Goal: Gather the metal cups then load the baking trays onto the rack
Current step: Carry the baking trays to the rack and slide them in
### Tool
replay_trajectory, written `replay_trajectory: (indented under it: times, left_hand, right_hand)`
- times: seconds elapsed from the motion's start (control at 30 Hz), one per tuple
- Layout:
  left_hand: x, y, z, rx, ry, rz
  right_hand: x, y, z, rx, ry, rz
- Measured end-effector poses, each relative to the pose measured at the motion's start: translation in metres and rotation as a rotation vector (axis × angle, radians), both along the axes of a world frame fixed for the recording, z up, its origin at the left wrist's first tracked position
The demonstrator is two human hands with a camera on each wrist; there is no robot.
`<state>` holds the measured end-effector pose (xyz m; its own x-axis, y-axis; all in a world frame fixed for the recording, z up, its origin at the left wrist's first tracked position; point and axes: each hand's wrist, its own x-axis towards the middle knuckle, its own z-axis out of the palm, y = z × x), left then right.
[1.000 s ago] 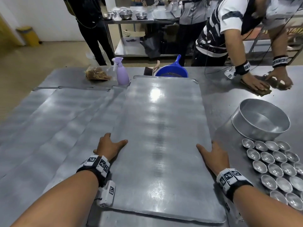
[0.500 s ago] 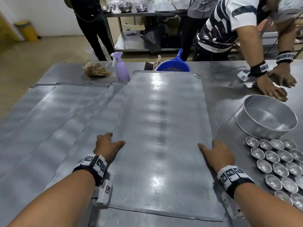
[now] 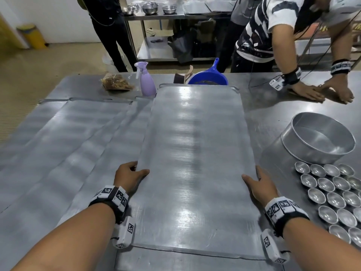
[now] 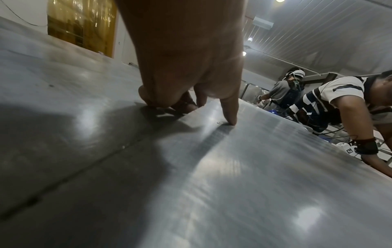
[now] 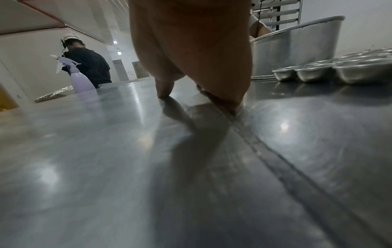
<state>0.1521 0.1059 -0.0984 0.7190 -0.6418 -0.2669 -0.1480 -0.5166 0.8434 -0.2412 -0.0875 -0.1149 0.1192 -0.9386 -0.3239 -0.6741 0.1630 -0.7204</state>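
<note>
A long flat baking tray (image 3: 195, 153) lies lengthwise in front of me on the steel table. My left hand (image 3: 136, 170) grips its left edge, thumb on top and fingers curled at the rim; the left wrist view shows the same left hand (image 4: 197, 104) with the thumb pressed on the sheet. My right hand (image 3: 254, 176) holds the right edge likewise, also seen as the right hand (image 5: 197, 99) from the wrist. Several small metal cups (image 3: 336, 200) stand in rows on the table at the right, low at the right as cups (image 5: 318, 73) in the right wrist view.
More flat trays (image 3: 58, 143) overlap on the left. A round metal pan (image 3: 318, 141) stands behind the cups. A lilac spray bottle (image 3: 146, 81), a blue scoop (image 3: 209, 77) and a bag (image 3: 117, 84) sit past the tray's far end. Another person's hands (image 3: 322, 92) press on the table's far right.
Both my hands have kept their hold on the tray's two long edges. The person opposite has shifted their hands slightly on the table. My view has tipped a little.
</note>
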Motion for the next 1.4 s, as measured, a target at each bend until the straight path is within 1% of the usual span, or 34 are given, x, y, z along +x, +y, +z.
replay_trajectory:
  times: [0.1,0.23,0.53,0.63,0.7,0.77,0.8,0.87,0.93,0.97,1.03,1.17,1.27,1.37,1.4]
  left_hand:
    - [0.002,0.004,-0.003,-0.022,0.049,0.005]
    - [0.003,0.007,-0.004,-0.021,0.042,-0.017]
    - [0.000,0.010,0.006,0.091,-0.098,-0.058]
    - [-0.004,0.011,0.016,0.138,-0.172,-0.144]
    - [-0.010,0.012,0.019,0.211,-0.230,-0.197]
    - [-0.020,0.015,0.021,0.351,-0.378,-0.257]
    - [-0.029,0.019,0.023,0.386,-0.466,-0.288]
    - [-0.049,0.026,0.026,0.392,-0.567,-0.409]
    - [-0.065,0.035,0.027,0.390,-0.565,-0.572]
    - [-0.073,0.043,0.027,0.390,-0.538,-0.640]
    - [-0.086,0.058,0.027,0.386,-0.494,-0.734]
    - [-0.116,0.086,0.029,0.341,-0.518,-0.826]
    - [-0.136,0.107,0.033,0.334,-0.483,-0.848]
    - [-0.150,0.130,0.030,0.339,-0.504,-0.902]
    - [-0.154,0.137,0.029,0.329,-0.509,-0.892]
  right_hand:
    - [-0.001,-0.004,-0.005,0.001,0.027,0.021]
    - [-0.001,-0.009,-0.005,0.002,0.076,0.056]
    - [0.000,-0.009,-0.001,-0.027,0.127,0.057]
    - [0.000,-0.003,0.010,-0.028,0.250,0.043]
    - [0.000,0.006,0.019,-0.083,0.364,0.038]
    - [0.001,0.020,0.024,-0.182,0.431,0.097]
    - [0.001,0.029,0.024,-0.227,0.426,0.146]
    - [0.004,0.049,0.024,-0.253,0.380,0.257]
    - [0.005,0.070,0.022,-0.238,0.340,0.360]
    - [0.005,0.082,0.022,-0.232,0.327,0.401]
    - [0.004,0.103,0.023,-0.225,0.304,0.458]
    - [-0.002,0.141,0.019,-0.217,0.307,0.587]
    - [-0.013,0.167,0.019,-0.229,0.292,0.690]
    - [-0.028,0.186,0.022,-0.228,0.312,0.789]
    - [-0.033,0.190,0.022,-0.230,0.327,0.809]
